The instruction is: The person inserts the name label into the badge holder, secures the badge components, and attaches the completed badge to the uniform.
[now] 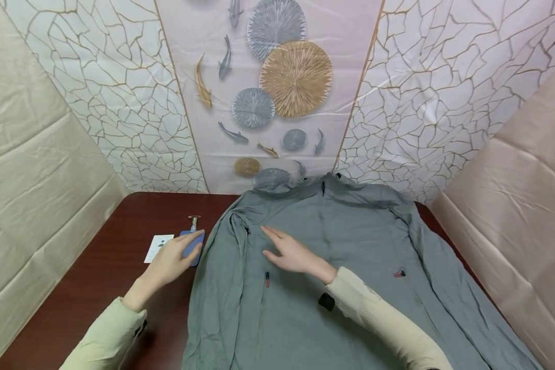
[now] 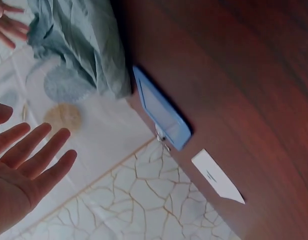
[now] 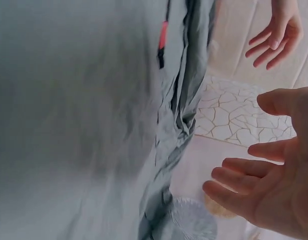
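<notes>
A grey-green jacket (image 1: 296, 308) lies spread on the table, its collar toward the back wall and its sleeves along both sides. Red zipper pulls (image 1: 267, 280) show on its front. Over the jacket's left chest hovers my right hand (image 1: 296, 254), fingers extended and holding nothing. My left hand (image 1: 168, 259) is above the table left of the jacket, fingers spread, overlapping a blue badge holder (image 2: 164, 110) in the head view. That holder has a clear window and a metal clip (image 1: 194, 222). Next to it lies a small white card (image 1: 157, 247) with a printed mark.
The dark red-brown table (image 1: 74, 303) meets a patterned cloth backdrop (image 1: 134, 103) at its far edge. Beige cloth panels (image 1: 518, 205) slope up on both sides. A dark band (image 1: 326, 301) sits beneath the right sleeve's cuff.
</notes>
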The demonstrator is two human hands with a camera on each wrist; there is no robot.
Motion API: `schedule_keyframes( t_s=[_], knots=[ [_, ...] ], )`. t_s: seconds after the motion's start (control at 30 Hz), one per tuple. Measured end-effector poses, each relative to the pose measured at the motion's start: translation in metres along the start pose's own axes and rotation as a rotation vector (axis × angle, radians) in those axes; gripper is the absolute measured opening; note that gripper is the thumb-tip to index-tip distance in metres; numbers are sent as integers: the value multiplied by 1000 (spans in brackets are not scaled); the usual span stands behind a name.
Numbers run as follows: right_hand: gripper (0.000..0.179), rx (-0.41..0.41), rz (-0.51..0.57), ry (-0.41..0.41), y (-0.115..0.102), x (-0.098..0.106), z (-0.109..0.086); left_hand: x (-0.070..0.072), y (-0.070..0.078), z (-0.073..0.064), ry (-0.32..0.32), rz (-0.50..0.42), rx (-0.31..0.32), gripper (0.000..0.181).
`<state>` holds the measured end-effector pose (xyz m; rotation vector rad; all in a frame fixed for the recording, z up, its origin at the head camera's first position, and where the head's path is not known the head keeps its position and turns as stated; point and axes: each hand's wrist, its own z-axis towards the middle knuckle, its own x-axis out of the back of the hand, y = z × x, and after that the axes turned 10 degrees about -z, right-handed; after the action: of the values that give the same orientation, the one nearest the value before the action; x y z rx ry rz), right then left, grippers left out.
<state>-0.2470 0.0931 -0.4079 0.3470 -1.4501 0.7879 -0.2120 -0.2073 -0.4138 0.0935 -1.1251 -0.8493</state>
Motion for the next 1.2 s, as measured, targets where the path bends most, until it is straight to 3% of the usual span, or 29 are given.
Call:
schedule_keyframes(
  t_s=[0.13,0.3,0.47,0.7,0.97,1.2],
  knots=[
    [55,-18,98,-19,-5,-5,14,9,-7,4,28,-27,33,32],
    [50,-20,147,-28,-15,-8,30,18,-18,9,88,-46,54,26],
    [45,-41,246,-55,-27,-11,43,19,-28,11,73,-94,141,23],
    [40,-165,597,-145,-43,-24,61,18,-41,13,113,-182,250,17],
    [40,-263,956,-251,-53,-33,84,18,-54,15,32,-362,476,29],
    [41,-362,1137,-291,-62,-46,104,20,-67,13,-71,-504,680,38]
  ],
)
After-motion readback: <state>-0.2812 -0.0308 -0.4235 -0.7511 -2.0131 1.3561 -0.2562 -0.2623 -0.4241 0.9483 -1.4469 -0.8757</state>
